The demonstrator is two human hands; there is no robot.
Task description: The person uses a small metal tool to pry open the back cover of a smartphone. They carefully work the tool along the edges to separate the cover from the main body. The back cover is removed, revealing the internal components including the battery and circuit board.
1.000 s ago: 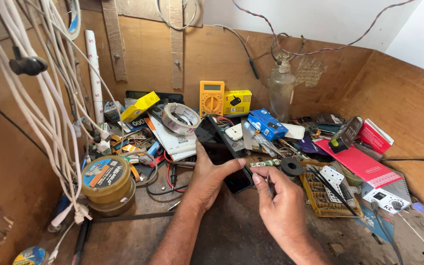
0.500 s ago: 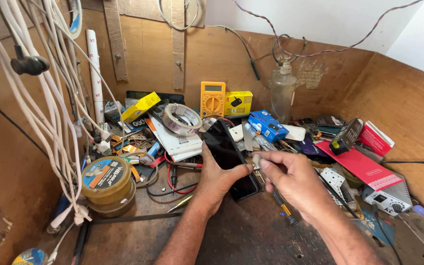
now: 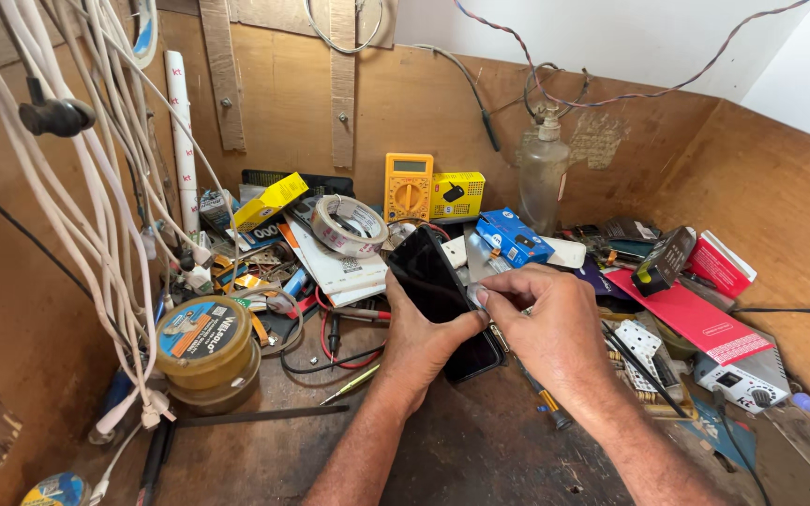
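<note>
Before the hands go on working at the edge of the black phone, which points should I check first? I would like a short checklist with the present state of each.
1. Left hand supports the black phone from below and the side: ok.
2. Right hand has its fingertips at the phone's right edge: ok.
3. What the right hand's grip pinches there: cannot tell, too small.
4. Phone screen free of visible cracks: cannot tell, it only looks dark and glossy.
5. Bare space on the wooden bench under the hands: ok.
6. Loose items nearby, such as the red and black leads and the screwdriver, close to the phone: not ok, they crowd it.
</note>
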